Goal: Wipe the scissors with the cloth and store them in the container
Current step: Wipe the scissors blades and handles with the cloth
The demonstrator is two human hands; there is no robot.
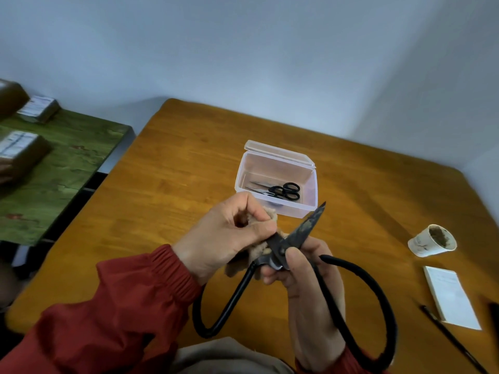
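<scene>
Large black scissors [305, 233] with big looped handles are held above the wooden table [167, 184], blades pointing up and right. My right hand [302, 268] grips them at the pivot, thumb on the blade base. My left hand [229, 238] holds a tan cloth [271, 215] bunched in its fingers and presses it against the lower part of the blade. A clear plastic container [275, 182] stands open just beyond the hands, its lid tipped back. A small pair of black-handled scissors [280, 191] lies inside it.
A paper cup [432, 241] with brown contents lies tilted at the right. A white notepad [451, 298] and a dark pen [453, 341] sit near the right front edge. A green-covered table [59, 163] with wrapped packages stands to the left.
</scene>
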